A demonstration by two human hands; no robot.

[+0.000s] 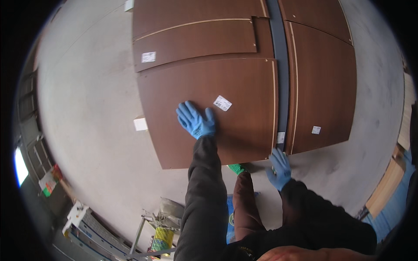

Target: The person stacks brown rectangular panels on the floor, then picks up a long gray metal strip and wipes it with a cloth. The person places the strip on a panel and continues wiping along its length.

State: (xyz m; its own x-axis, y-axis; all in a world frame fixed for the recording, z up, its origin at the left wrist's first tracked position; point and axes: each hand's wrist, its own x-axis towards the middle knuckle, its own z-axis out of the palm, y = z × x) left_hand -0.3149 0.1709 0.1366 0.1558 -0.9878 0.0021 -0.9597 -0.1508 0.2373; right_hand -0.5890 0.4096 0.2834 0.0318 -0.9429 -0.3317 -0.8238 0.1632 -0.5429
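My left hand (pixel 196 120), in a blue glove, lies flat on a large brown wood-look panel (pixel 183 148), fingers stretched and thumb out to the side. To the right of its fingertips a white label (pixel 222 103) is stuck on the panel. My right hand (pixel 280 169), gloved the same, is at the panel's near right corner with its fingers stretched and thumb apart; whether it touches the edge I cannot tell. Just beyond it, a narrow grey-blue strip (pixel 281 87) runs between that panel and a second brown panel stack (pixel 322 95).
More brown panels (pixel 196 41) lie overlapped farther away. A white block (pixel 140 123) shows under the left edge. A blue-and-silver step ladder (pixel 96 230) and a yellow-green package (pixel 162 239) are at lower left. Wooden boards (pixel 385 187) stand at the right, and a green shoe (pixel 236 168) is below the panel.
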